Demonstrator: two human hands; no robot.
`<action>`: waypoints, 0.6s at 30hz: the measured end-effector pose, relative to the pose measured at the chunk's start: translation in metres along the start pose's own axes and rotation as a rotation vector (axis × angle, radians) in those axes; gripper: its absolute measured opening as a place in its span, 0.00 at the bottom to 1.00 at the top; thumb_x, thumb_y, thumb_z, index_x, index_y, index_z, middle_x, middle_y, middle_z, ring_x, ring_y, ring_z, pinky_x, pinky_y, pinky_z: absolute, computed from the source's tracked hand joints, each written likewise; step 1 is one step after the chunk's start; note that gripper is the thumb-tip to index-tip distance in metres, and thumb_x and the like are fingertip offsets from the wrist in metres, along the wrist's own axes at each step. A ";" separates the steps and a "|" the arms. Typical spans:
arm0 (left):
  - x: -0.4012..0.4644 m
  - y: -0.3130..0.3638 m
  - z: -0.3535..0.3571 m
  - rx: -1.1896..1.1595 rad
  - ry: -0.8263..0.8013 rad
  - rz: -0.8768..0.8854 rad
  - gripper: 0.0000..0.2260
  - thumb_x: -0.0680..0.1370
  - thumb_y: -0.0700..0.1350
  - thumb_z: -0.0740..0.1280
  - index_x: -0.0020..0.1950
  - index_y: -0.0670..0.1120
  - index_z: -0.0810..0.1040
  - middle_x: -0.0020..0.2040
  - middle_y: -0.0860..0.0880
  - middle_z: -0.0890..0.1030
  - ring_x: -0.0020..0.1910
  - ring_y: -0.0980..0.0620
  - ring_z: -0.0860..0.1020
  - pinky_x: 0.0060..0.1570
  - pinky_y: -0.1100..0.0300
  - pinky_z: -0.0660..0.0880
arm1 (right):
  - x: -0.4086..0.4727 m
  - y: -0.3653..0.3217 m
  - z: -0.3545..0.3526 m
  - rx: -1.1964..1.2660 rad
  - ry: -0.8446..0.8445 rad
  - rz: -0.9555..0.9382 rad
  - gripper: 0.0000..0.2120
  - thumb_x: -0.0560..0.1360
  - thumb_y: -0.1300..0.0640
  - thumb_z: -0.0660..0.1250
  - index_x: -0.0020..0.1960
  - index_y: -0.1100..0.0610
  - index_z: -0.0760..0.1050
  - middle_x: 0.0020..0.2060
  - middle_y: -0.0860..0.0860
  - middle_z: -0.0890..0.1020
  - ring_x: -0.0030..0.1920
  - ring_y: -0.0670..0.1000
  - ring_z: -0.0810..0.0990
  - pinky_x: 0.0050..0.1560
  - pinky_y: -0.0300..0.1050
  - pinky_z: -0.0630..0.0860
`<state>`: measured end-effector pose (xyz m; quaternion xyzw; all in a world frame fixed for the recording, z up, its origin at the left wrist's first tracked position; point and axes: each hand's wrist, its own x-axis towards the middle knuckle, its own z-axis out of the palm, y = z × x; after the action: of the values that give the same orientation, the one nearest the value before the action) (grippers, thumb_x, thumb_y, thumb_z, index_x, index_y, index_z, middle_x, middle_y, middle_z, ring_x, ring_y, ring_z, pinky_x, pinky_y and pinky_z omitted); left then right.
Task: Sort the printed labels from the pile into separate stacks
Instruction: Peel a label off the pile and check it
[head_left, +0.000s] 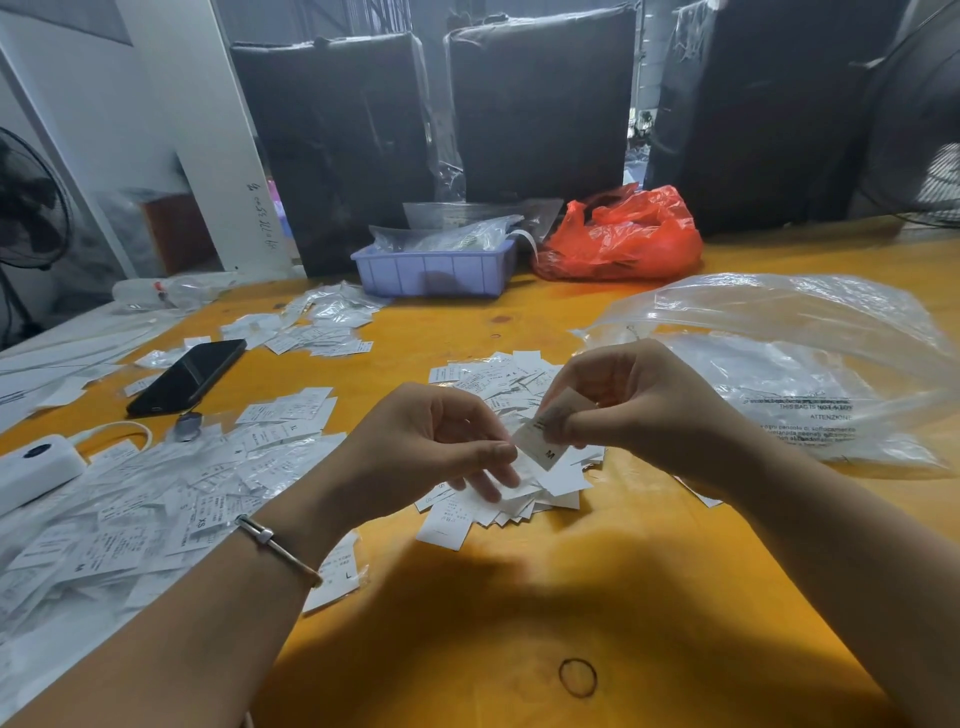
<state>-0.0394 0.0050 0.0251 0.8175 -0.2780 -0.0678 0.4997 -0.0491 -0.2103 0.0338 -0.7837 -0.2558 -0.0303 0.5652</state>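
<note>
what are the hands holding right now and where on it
The right hand pinches a small white printed label marked M by its upper end; the left hand holds nothing clearly.

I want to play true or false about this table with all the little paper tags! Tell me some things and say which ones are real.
1. The right hand pinches a label printed with the letter M. True.
2. The plastic bag at the back of the table is green. False: it is red-orange.
3. A black phone lies on the table left of the hands. True.
4. The left hand wears a bracelet on its wrist. True.
5. The small tray at the back is yellow. False: it is pale purple-blue.
6. A rubber band is looped round the right wrist. False: it lies on the table near the front edge.
</note>
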 end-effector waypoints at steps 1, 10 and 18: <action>0.000 0.000 0.000 -0.004 0.007 -0.001 0.14 0.70 0.48 0.71 0.46 0.37 0.81 0.40 0.44 0.86 0.38 0.45 0.85 0.34 0.62 0.76 | 0.001 0.001 0.000 0.006 -0.007 0.004 0.09 0.67 0.75 0.69 0.40 0.64 0.83 0.34 0.60 0.83 0.34 0.50 0.78 0.35 0.38 0.75; 0.000 0.001 -0.003 -0.019 0.108 0.066 0.12 0.71 0.46 0.71 0.46 0.38 0.79 0.40 0.46 0.86 0.38 0.47 0.86 0.34 0.61 0.78 | 0.002 0.005 -0.006 -0.127 0.386 -0.157 0.15 0.72 0.70 0.68 0.53 0.54 0.82 0.31 0.49 0.82 0.28 0.47 0.77 0.32 0.40 0.75; -0.002 0.001 -0.003 -0.050 0.094 0.113 0.12 0.72 0.46 0.70 0.47 0.39 0.74 0.41 0.45 0.86 0.40 0.45 0.86 0.34 0.62 0.78 | -0.002 0.001 0.014 -0.228 0.051 -0.132 0.08 0.71 0.53 0.73 0.42 0.59 0.84 0.34 0.52 0.84 0.35 0.51 0.79 0.36 0.43 0.73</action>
<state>-0.0405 0.0077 0.0272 0.7902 -0.2981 -0.0079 0.5354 -0.0536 -0.1989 0.0273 -0.8233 -0.2874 -0.1162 0.4755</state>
